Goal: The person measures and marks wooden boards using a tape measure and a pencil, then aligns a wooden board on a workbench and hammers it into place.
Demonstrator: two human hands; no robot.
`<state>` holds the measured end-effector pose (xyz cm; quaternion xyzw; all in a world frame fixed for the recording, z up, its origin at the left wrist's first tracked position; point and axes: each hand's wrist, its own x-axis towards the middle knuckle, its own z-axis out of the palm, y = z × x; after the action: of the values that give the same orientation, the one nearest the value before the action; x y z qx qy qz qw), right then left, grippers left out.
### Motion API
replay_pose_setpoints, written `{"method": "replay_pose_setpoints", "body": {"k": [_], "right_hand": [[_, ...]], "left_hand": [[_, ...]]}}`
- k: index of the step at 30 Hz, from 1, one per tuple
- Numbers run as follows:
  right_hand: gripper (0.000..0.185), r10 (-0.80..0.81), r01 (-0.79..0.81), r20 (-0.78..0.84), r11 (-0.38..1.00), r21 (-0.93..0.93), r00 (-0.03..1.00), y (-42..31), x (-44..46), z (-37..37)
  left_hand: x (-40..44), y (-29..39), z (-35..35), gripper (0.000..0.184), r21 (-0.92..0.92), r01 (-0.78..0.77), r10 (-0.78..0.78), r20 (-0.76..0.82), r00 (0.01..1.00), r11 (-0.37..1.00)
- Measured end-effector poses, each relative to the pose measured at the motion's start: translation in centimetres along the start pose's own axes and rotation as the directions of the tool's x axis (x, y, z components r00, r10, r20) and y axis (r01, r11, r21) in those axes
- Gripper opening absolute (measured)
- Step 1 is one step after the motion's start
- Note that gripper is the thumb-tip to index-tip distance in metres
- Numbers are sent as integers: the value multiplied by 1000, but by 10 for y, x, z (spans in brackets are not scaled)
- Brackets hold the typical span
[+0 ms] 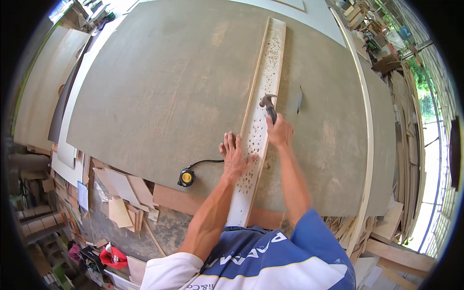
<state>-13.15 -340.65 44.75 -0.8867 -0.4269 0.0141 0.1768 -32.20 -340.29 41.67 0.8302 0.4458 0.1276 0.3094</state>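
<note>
A long white board [269,57] dotted with many dark spots and edged with thin wooden strips runs away from me across the large grey-brown tabletop [164,92]. My right hand [279,131] is wrapped round the dark handle of a claw hammer [268,104], whose metal head is over the board's right edge. My left hand [235,157] lies on the near part of the board with its fingers spread, reaching over its left edge. Left of that hand sits a black and yellow tape measure [186,177] with a black strap. A thin dark pointed tool [299,100] lies right of the hammer.
A long pale wooden strip [366,116] runs along the right side of the table. Stacked boards and offcuts [406,125] stand beyond it. Wood scraps [123,212] lie below the table's near left edge, with a red bag [113,256] on the lower left.
</note>
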Motion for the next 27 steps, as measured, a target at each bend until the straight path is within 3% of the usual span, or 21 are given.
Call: {"method": "replay_pose_setpoints", "body": {"k": [2, 5, 9, 15, 17, 18, 20, 22, 23, 24, 26, 27], "right_hand": [[41, 113, -111, 3, 972, 206, 994, -4, -35, -16], [40, 134, -121, -23, 946, 300, 991, 0, -83, -14], [36, 144, -149, 40, 948, 283, 989, -3, -118, -15], [34, 143, -134, -13, 953, 271, 990, -32, -96, -57], [31, 33, 105, -318, 907, 407, 948, -43, -80, -77], [31, 32, 105, -317, 908, 405, 948, -45, -75, -74], [30, 48, 194, -544, 905, 378, 838, -47, -67, -66], [37, -27, 227, -578, 933, 278, 815, -26, -74, -30], [38, -90, 123, -242, 984, 127, 966, -16, -83, -20], [40, -71, 79, 128, 995, -59, 989, -10, -87, -15], [43, -51, 57, 194, 998, -28, 980, -14, -88, -24], [41, -2, -4, 89, 998, 61, 996, -15, -87, -29]], "left_hand": [[-5, -1, 2, 94, -4, -29, 29, -42, 999, 1000], [-5, -3, 4, 94, -22, -35, 34, -48, 998, 999], [-5, -5, 5, 94, -19, -44, 43, -50, 998, 999], [-5, -1, 3, 93, -18, -18, 18, -25, 1000, 1000], [-5, 0, 3, 94, -5, -9, 9, -32, 999, 1000], [-4, 0, 2, 94, -7, -9, 8, -31, 999, 1000], [-4, 0, 2, 94, -4, -6, 6, -24, 1000, 1000], [-5, 0, 1, 95, -8, -3, 2, -15, 1000, 1000], [-4, 0, 1, 95, -10, 5, -5, -8, 1000, 1000], [-2, 0, 2, 95, -16, 0, -1, -19, 1000, 1000], [-4, -3, 4, 94, -13, -23, 22, -66, 998, 1000], [1, -5, 6, 94, -13, -20, 18, -75, 997, 1000]]}}
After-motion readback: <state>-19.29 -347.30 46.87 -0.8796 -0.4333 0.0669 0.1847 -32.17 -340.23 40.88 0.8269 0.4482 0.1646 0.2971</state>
